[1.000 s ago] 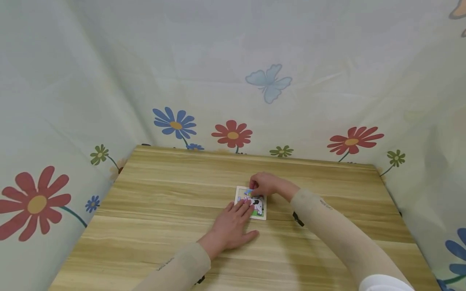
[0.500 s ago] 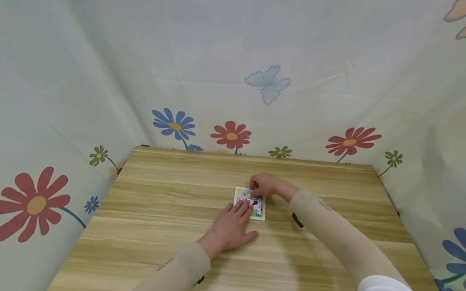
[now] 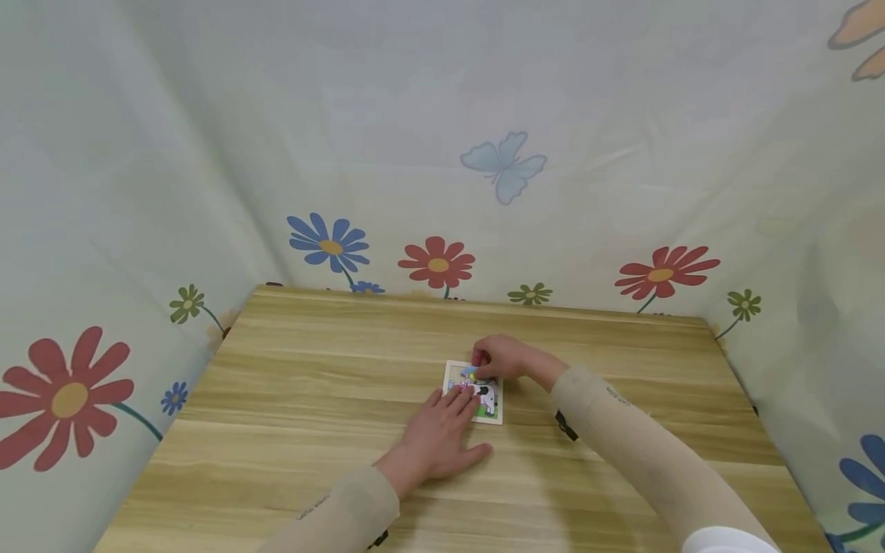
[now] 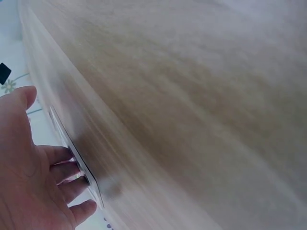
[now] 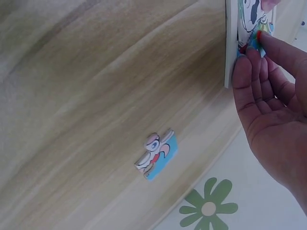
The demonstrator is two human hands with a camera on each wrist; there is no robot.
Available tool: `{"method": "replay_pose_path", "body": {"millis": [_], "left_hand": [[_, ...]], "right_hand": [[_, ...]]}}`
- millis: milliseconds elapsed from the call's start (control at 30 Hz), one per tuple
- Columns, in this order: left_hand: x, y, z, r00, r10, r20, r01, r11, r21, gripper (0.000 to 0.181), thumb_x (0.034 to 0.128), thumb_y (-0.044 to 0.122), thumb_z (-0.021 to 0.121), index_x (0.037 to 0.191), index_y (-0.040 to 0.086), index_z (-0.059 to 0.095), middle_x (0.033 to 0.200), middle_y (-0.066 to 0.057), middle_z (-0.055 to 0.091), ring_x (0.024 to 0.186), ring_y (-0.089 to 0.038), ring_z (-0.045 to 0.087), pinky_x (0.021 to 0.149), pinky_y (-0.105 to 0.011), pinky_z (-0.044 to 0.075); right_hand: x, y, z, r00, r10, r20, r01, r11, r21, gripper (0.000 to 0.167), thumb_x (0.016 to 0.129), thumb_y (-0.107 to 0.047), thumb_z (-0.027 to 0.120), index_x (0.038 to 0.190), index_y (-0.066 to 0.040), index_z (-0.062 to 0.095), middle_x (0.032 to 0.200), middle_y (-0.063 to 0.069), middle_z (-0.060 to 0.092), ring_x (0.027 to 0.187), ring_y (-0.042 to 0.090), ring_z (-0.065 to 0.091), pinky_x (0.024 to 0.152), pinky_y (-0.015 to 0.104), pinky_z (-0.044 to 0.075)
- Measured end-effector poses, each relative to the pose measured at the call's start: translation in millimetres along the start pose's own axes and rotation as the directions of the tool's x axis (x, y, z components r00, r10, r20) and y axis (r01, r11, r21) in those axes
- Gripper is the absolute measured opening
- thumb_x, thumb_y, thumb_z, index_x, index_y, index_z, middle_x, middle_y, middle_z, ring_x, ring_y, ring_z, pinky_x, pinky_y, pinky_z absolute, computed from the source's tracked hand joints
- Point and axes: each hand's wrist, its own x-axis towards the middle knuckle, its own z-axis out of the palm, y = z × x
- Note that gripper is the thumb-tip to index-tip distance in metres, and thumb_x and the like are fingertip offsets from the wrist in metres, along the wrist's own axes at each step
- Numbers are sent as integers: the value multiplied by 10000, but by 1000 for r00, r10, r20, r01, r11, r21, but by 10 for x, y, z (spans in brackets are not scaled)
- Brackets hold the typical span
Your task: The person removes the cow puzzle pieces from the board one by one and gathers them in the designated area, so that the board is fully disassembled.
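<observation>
A small square jigsaw puzzle [image 3: 452, 374] with a pale frame and a cow picture lies on the wooden table. My left hand [image 3: 442, 434] rests on its near left part, fingers stretched over the picture, thumb on the tabletop side. At the far edge, my right hand [image 3: 503, 356] pinches a small blue puzzle piece [image 5: 254, 43] with red and yellow on it, against the board. The fingers partly cover that piece. In the right wrist view a loose puzzle piece [image 5: 156, 154], blue and white with a cartoon face, lies on the table apart from the board.
The wooden table [image 3: 311, 384] ends at a pale cloth wall [image 3: 387, 115] printed with flowers and a butterfly. Cloth also stands along the left and right sides. Both forearms wear beige sleeves [image 3: 622, 422] with black wrist straps.
The head view has tilted slightly, so the scene sits a little lower. Both hands stay at the board, the right fingers shifting only slightly at the piece.
</observation>
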Motion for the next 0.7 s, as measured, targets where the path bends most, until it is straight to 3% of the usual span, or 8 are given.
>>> {"method": "replay_pose_path", "body": {"millis": [700], "left_hand": [[-41, 1, -37, 1000, 15, -4, -15, 999, 45, 874, 1044, 738, 381, 1679, 138, 368, 1753, -71, 302, 1609, -259, 302, 1287, -497, 296]], "right_hand": [[-49, 39, 7, 1000, 25, -4, -24, 988, 155, 62, 1024, -178, 741, 1008, -125, 713, 915, -2, 685, 820, 143, 621, 756, 274, 549]]}}
